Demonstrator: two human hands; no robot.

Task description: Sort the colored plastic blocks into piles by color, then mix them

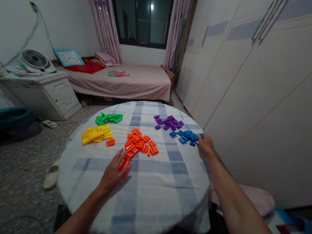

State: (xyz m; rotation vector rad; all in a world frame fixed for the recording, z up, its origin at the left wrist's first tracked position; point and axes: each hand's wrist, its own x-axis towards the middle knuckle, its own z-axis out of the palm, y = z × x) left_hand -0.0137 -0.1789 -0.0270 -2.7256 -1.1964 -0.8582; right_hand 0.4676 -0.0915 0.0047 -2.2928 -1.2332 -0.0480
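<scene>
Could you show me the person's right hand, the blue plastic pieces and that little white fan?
Right hand [205,144]: head view, back of the hand.
Blue plastic pieces [187,136]: head view, middle of the pile.
White desk fan [34,59]: head view, its round grille.

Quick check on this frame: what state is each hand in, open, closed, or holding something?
Left hand: fingers curled against orange plastic pieces; grip cannot be told.
Right hand: fingers at blue plastic pieces; grip cannot be told.

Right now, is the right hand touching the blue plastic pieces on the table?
Touching. The head view shows the fingers of the right hand against the end of the pile of blue plastic pieces, with no gap visible.
</scene>
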